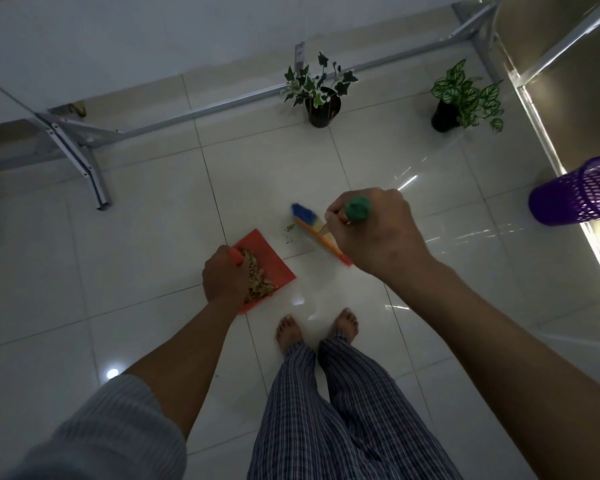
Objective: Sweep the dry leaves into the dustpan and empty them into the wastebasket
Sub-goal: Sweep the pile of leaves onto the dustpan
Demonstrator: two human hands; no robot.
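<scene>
Left hand (222,277) grips handle of flat orange plastic dustpan (274,263) on white tiled floor (153,237), pan w/ heap of dry tan crumpled leaves (257,278). Right hand (374,230) wrapped round green-capped handle of multicolour broom (312,225); few leaf crumbs (288,233) betw. bristles & pan. Purple mesh wastebasket (579,192) at floor's right edge
</scene>
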